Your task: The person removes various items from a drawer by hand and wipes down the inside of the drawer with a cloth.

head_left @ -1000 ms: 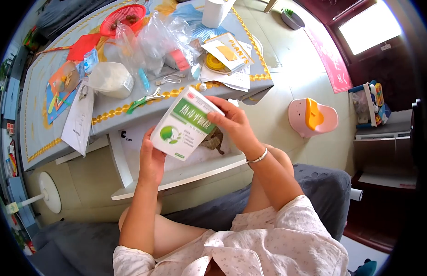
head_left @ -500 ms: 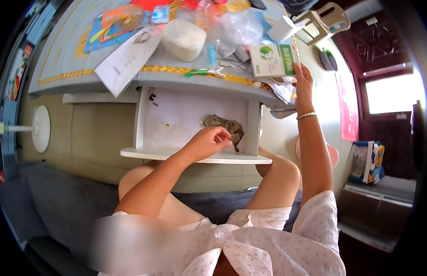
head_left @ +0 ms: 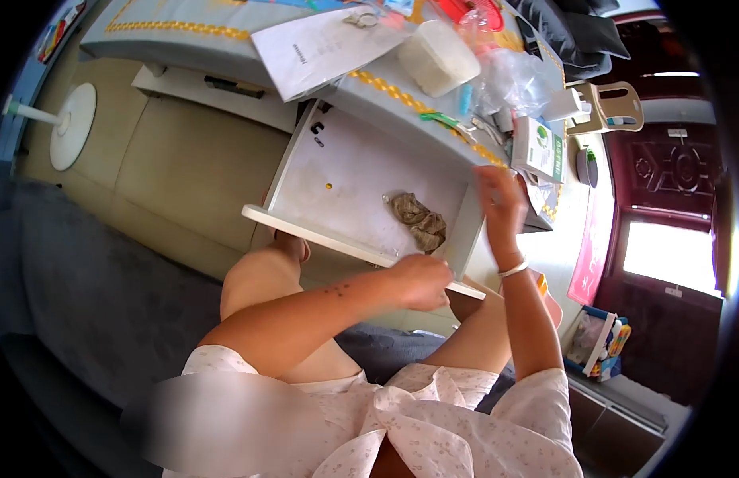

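Note:
My left hand (head_left: 421,281) lies across the front edge of the pulled-out white drawer (head_left: 346,239), its fingers curled and their tips hidden. Whether it grips the edge or something small cannot be seen. Inside the drawer are a crumpled brownish cloth (head_left: 418,221), a small yellow object (head_left: 329,186) and small dark pieces near the back left. My right hand (head_left: 501,199), slightly blurred, is raised over the drawer's right side with nothing visible in it. Just beyond its fingers, a green and white box (head_left: 537,150) rests on the table's right part, apart from the hand.
On the table (head_left: 210,20) are a paper sheet (head_left: 318,52), a white tub (head_left: 439,58), clear plastic bags (head_left: 513,80), green-handled scissors (head_left: 445,121) and a white roll (head_left: 562,104). A beige chair (head_left: 616,107) stands beyond; a round white stand base (head_left: 73,127) is left.
The green and white box went from both hands to my right hand, then onto the table, and was let go. My left hand moved down to the drawer's front edge and closed. The view turned.

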The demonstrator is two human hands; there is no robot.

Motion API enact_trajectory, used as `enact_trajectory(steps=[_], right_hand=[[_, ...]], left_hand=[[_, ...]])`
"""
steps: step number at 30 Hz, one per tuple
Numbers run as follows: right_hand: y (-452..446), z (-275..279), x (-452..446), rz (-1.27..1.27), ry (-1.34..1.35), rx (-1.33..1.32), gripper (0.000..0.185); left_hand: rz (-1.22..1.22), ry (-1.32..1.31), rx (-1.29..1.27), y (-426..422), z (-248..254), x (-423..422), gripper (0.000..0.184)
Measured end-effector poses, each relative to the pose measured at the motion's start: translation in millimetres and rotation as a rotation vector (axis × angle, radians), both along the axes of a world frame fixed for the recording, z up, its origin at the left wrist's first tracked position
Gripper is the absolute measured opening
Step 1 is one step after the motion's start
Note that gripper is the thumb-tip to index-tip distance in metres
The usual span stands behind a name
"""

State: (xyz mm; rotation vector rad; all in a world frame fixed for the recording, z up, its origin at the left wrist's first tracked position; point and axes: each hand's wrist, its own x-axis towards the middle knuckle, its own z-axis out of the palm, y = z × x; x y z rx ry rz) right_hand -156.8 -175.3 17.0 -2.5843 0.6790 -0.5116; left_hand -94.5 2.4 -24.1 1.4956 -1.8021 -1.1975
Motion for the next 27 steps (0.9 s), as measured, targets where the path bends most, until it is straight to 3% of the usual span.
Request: enact_trajectory(steps=[3,7,8,11,15,17,18,19,23,25,27], right_hand=[[39.9,-57.8,46.1,0.267,0.091,0.213,0.028],[49.7,-140.7,122.6,0.307,0.145,0.274,0.032],[43.8,-164.2,141.7,0.333,0.178,0.166,0.035],[32.8,-206.6,195.9,0.331,0.3,0.013,0.04],[3.3,-266.6,253.3,0.236,0.392,-0.186,0.038],[-30.9,-323.4,274.8,0.343,0.483,-0.314,0.036],[-15.3,-299.6,276.8,0.294,0.506,-0.193,0.033],[1.8,-273.6,278.9,0.238,0.523,-0.076,0.029],[24.4,-243.4,259.7,0.208,0.456,0.006,0.031],[25.8,-248.7,239.7,0.475,0.209,-0.189,0.037],[31.2,-240.2,219.6,0.492,0.218,-0.09,0.039]], left_hand=[[-0.101,0.028,-0.012,10.7,6.9,-15.8,0.03],[-0.234,-0.039,0.002,20.8,12.2,-31.0,0.024],[-0.218,-0.008,0.013,23.4,16.2,-29.0,0.024],[-0.19,-0.273,0.103,18.4,19.1,-40.7,0.029],[-0.223,-0.314,0.086,14.9,22.3,-20.4,0.037],[-0.256,-0.3,0.074,11.5,21.3,-11.2,0.038],[-0.295,-0.284,0.06,10.7,20.6,-9.7,0.038],[-0.142,-0.23,-0.028,14.2,9.0,-23.2,0.032],[-0.168,-0.236,-0.027,12.9,9.1,-14.3,0.039],[-0.215,-0.216,0.062,8.0,10.6,-12.5,0.047],[-0.083,-0.229,0.04,14.3,8.6,-22.5,0.04]])
